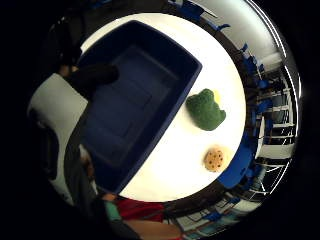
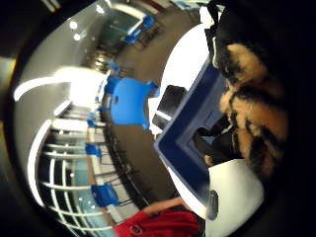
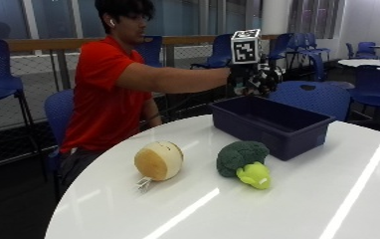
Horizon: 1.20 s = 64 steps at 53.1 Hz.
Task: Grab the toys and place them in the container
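The gloved right hand (image 3: 256, 79) is out at arm's length, up above the far end of the dark blue container (image 3: 269, 124), with its fingers curled round a fuzzy plush toy (image 2: 254, 118) striped orange and black. In the outside view that toy shows only as a dark mottled bundle under the glove, clear of the bin's rim. The little-finger palm view looks straight down into the container: a plain rectangular tub with nothing showing on its floor. Count on the white round table (image 3: 296, 209): one container, and two toys lying just beside it. One is a plush broccoli (image 3: 243, 162), dark green head, lime stalk. The other, near it, is a round tan cookie (image 3: 158, 160), its chocolate-chip face showing in the palm view.
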Each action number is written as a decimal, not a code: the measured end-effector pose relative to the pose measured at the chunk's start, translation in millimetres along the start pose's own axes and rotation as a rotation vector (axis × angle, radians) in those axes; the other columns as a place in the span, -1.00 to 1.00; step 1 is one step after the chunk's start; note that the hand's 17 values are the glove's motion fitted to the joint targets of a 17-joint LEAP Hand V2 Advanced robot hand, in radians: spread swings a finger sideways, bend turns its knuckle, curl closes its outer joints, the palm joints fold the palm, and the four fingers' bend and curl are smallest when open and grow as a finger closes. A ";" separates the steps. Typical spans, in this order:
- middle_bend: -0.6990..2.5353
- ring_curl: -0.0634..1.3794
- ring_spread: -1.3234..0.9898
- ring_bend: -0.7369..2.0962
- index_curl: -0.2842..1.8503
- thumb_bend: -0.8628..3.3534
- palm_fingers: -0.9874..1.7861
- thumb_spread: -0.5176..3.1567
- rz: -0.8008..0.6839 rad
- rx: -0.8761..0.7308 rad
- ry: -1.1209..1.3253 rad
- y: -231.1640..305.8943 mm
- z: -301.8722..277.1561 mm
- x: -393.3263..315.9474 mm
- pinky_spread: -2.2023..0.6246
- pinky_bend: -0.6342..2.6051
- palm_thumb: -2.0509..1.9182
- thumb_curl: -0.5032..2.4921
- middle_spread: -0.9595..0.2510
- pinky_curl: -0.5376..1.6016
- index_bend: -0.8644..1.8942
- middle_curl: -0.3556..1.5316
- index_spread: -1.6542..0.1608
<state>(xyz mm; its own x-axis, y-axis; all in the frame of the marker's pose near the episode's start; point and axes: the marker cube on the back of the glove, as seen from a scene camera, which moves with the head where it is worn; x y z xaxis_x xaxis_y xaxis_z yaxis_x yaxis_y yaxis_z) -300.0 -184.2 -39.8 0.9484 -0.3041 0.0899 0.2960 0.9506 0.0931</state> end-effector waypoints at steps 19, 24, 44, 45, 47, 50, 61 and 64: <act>-0.49 -0.41 0.05 -0.30 -0.13 -0.62 -0.48 -0.11 -0.036 -0.121 0.023 22.3 -3.5 14.5 0.54 0.05 0.09 -0.17 0.31 -0.12 -0.30 -0.07 0.33; -0.50 -0.45 0.11 -0.36 -0.20 -0.62 -0.48 -0.09 -0.026 -0.097 0.111 31.9 -3.5 27.5 0.58 0.03 0.05 -0.23 0.38 -0.14 -0.30 -0.13 0.36; -0.49 -0.53 0.18 -0.38 -0.33 -0.62 -0.45 -0.09 0.066 -0.081 0.111 85.9 -5.2 115.5 0.64 -0.04 0.00 -0.37 0.47 -0.19 -0.26 -0.27 0.40; -0.49 -0.54 0.18 -0.38 -0.33 -0.62 -0.45 -0.09 0.076 -0.083 0.106 89.0 -5.9 122.6 0.64 -0.04 0.00 -0.38 0.47 -0.19 -0.26 -0.28 0.40; -0.50 -0.55 0.18 -0.37 -0.34 -0.62 -0.44 -0.09 0.094 -0.086 0.106 95.1 -7.0 136.1 0.65 -0.04 0.00 -0.39 0.47 -0.19 -0.26 -0.29 0.40; -0.49 -0.56 0.18 -0.37 -0.35 -0.62 -0.44 -0.09 0.116 -0.082 0.112 103.1 -8.4 151.8 0.65 -0.06 0.00 -0.40 0.47 -0.20 -0.26 -0.30 0.40; -0.49 -0.59 0.18 -0.38 -0.37 -0.62 -0.43 -0.10 0.203 -0.076 0.148 136.1 -12.0 209.4 0.65 -0.10 0.00 -0.44 0.48 -0.21 -0.25 -0.33 0.40; -0.49 -0.60 0.18 -0.37 -0.37 -0.62 -0.43 -0.10 0.228 -0.079 0.142 144.7 -12.2 225.0 0.65 -0.11 0.00 -0.45 0.48 -0.21 -0.25 -0.34 0.41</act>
<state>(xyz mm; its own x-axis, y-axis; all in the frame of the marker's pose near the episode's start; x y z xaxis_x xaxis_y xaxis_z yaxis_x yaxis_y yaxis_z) -42.4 -114.3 -18.2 0.9963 -0.0753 -0.0407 0.0757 0.9971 0.0085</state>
